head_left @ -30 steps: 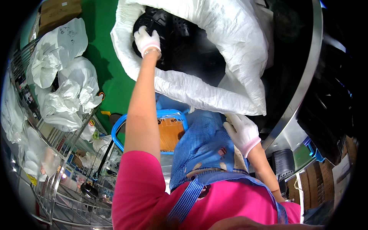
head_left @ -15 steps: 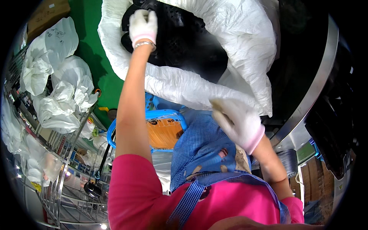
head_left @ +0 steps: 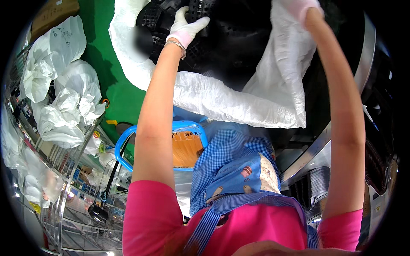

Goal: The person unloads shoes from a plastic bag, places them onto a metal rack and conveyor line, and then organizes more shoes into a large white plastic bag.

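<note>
A large white plastic bag (head_left: 230,100) lies open in front of me, filled with black perforated plastic parts (head_left: 222,47). My left hand (head_left: 186,26), in a white glove with a bracelet at the wrist, reaches deep into the bag and grips one of the black parts. My right hand (head_left: 299,6), also gloved, is raised at the top edge of the picture and holds up the bag's right side; only part of the hand shows. I wear a pink shirt and a blue checked apron (head_left: 232,170).
Several crumpled white bags (head_left: 64,98) lie on the left over a green floor (head_left: 100,51). A blue-rimmed orange stool (head_left: 188,147) stands below the bag. Wire metal racks (head_left: 64,205) fill the lower left. A curved metal rim (head_left: 341,119) runs along the right.
My right hand rose from in front of my apron to the bag's upper right edge and took hold of it. My left hand stayed on the black parts as the view shifted.
</note>
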`<act>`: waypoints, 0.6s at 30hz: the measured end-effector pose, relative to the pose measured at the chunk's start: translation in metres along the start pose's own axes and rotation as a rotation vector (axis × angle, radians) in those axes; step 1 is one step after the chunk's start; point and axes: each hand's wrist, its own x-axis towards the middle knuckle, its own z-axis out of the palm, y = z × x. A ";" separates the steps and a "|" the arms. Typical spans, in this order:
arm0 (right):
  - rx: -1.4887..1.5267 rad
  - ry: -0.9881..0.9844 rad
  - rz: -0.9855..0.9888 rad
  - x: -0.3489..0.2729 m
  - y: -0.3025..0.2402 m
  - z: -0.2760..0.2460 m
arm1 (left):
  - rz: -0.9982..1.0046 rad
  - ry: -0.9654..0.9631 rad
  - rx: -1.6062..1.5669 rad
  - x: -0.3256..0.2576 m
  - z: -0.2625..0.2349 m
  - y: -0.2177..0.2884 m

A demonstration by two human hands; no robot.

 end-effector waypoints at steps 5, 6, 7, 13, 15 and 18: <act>0.720 -0.015 0.203 0.001 0.012 -0.036 | 0.118 0.046 0.133 -0.013 0.012 0.005; 0.960 -0.056 0.286 0.003 0.022 -0.026 | 0.120 0.050 0.130 -0.013 0.015 0.004; 1.208 -0.108 0.368 0.004 0.023 -0.016 | 0.110 0.060 0.132 -0.017 0.015 0.002; 0.603 -0.034 0.258 -0.002 0.036 -0.017 | 0.073 0.061 0.209 -0.033 -0.004 0.017; 0.316 0.062 0.100 -0.008 0.011 -0.021 | 0.028 0.147 0.227 -0.048 -0.021 -0.005; -0.045 0.361 -0.106 -0.026 -0.039 -0.036 | -0.053 0.116 0.397 -0.077 -0.030 -0.034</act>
